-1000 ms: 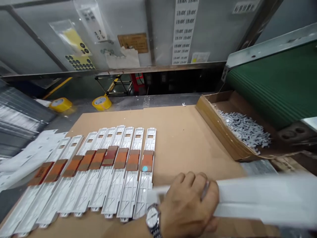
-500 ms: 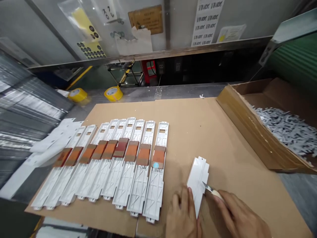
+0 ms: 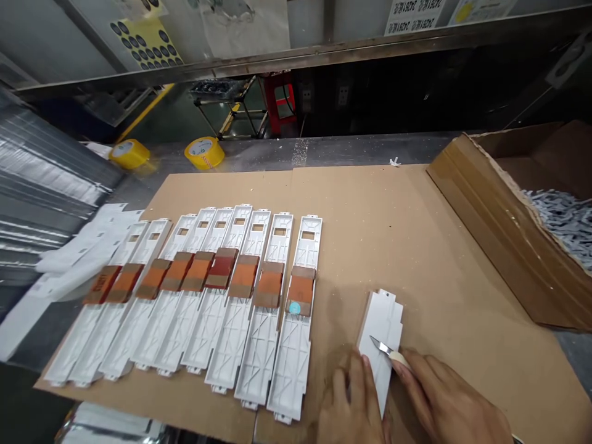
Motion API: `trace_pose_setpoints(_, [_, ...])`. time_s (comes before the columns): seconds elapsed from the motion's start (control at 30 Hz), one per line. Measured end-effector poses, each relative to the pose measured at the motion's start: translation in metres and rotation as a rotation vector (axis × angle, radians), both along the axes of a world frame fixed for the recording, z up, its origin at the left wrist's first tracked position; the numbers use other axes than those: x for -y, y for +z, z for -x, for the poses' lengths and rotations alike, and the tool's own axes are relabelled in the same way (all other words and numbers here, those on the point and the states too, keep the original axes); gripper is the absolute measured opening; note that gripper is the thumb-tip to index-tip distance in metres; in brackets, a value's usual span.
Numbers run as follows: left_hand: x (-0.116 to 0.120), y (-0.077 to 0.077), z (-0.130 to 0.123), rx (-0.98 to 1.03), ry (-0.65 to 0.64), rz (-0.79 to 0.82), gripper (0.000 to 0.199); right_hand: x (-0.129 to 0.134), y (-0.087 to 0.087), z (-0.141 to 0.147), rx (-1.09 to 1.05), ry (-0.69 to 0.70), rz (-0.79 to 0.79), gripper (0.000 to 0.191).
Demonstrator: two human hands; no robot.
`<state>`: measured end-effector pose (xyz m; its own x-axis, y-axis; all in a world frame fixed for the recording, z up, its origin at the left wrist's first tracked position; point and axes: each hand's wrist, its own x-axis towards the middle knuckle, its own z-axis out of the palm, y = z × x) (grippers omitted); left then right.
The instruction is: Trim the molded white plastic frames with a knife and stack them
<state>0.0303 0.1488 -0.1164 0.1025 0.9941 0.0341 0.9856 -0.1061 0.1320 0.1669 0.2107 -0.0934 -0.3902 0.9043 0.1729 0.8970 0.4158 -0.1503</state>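
From here I read the white panel (image 3: 385, 317) at my left hand (image 3: 354, 401) as smooth, faintly glossy plastic, and the knife (image 3: 383, 349) in my right hand (image 3: 451, 401) as shiny metal at the blade. Left of both hands, I see ribbed white plastic strips (image 3: 289, 364) under matt orange-brown blocks (image 3: 268, 283); beneath my hands lies matt brown cardboard (image 3: 356, 228).

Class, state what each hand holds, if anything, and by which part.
The right hand holds the knife by its pale handle. The left hand touches the white piece at its near left side; whether it grips is unclear.
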Motion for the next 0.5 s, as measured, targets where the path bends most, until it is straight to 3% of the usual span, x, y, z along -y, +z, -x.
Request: trace_pose_setpoints(0.5, [0.0002,-0.0007,0.0047,-0.019,-0.027,-0.048,0.075,0.0005,-0.0039,0.0009,0.034,0.017,-0.025,0.042])
